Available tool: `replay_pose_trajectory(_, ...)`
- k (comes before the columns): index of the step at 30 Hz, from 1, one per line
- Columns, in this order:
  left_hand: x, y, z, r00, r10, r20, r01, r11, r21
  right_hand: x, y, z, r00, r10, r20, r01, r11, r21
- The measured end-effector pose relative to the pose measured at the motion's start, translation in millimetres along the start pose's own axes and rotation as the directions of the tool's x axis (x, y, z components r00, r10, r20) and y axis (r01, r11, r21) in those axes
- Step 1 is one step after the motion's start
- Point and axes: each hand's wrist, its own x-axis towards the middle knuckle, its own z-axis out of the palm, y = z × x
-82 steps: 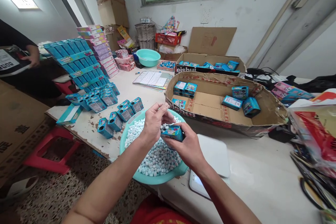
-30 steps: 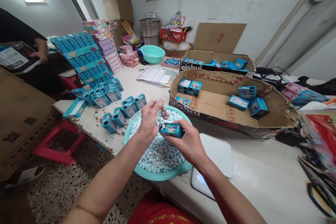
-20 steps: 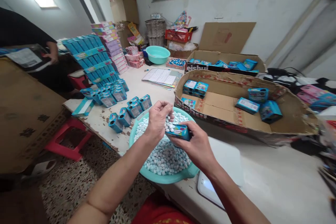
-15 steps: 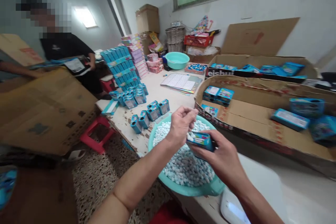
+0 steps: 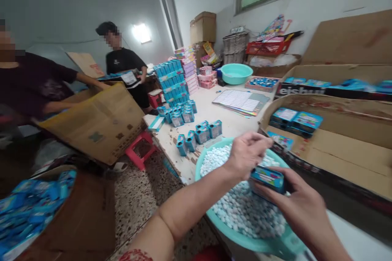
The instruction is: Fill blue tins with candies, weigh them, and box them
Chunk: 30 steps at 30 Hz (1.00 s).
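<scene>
My right hand (image 5: 301,197) grips a small blue printed box (image 5: 269,177), tilted over a turquoise basin (image 5: 206,208). Small white and pale-blue pieces (image 5: 245,212) fill the basin. Just above the box's left end, my left hand (image 5: 247,155) has its fingers pinched together; what is between them is hidden. Beyond the basin's far left rim, several similar blue boxes (image 5: 202,133) stand upright on the table, some with a dark round hole in the top.
At the right, a long cardboard carton (image 5: 349,142) holds blue boxes. Stacked blue boxes (image 5: 171,81) and papers (image 5: 239,101) lie farther back. At left are a carton full of blue boxes (image 5: 33,208), a red stool (image 5: 139,153) and two people, one handling a large carton (image 5: 101,126).
The view has swung left, bringing a second person and the full carton into sight. White pieces seen at the box's end earlier no longer show there. My right hand still grips the box.
</scene>
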Motion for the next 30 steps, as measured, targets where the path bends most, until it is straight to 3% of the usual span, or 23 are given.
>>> replay_pose_trajectory(4,5.4,2.4,-16.1,0.987,0.056,-0.148,-0.044,0.995,0.085,-7.5,-3.5,-14.4,1.0,0.024,0.002,-0.024,0.99,0.138)
replay_pose_trajectory(7,17.0,-13.6,-43.9,0.978,0.111,-0.178,-0.046,0.941,0.336,-8.3,-1.0,-22.4,0.996,0.043,-0.081,-0.025,0.976,0.217)
replay_pose_trajectory(10,20.2,-34.6,-68.0,0.984,0.155,0.086,-0.165,0.625,0.763,-7.9,2.4,-27.4,0.993,0.027,-0.117,-0.003,0.979,0.205)
replay_pose_trajectory(12,14.6,-42.3,-78.0,0.967,0.163,0.198,-0.25,0.424,0.87,-10.2,3.2,-33.2,0.992,0.016,-0.123,0.011,0.977,0.214)
replay_pose_trajectory(14,6.0,-44.3,-84.3,0.962,0.175,0.209,-0.258,0.341,0.904,-15.7,4.3,-44.1,0.989,0.009,-0.148,0.027,0.971,0.239)
replay_pose_trajectory(19,-17.0,-46.7,-101.4,0.957,0.206,0.204,-0.253,0.25,0.935,-40.3,24.5,-86.3,0.948,0.082,-0.308,-0.008,0.973,0.232)
replay_pose_trajectory(23,-34.2,-61.0,-120.2,0.895,0.324,0.308,-0.365,0.132,0.922,-58.6,66.7,-105.0,0.898,0.137,-0.419,-0.091,0.988,0.128)
replay_pose_trajectory(27,-44.7,-71.4,-128.8,0.818,0.401,0.412,-0.46,0.028,0.887,-67.0,109.8,-104.2,0.888,0.174,-0.425,-0.133,0.983,0.124)
replay_pose_trajectory(30,-47.8,-71.9,-127.6,0.788,0.425,0.446,-0.484,-0.019,0.875,-70.0,126.7,-105.4,0.89,0.182,-0.417,-0.121,0.978,0.168)
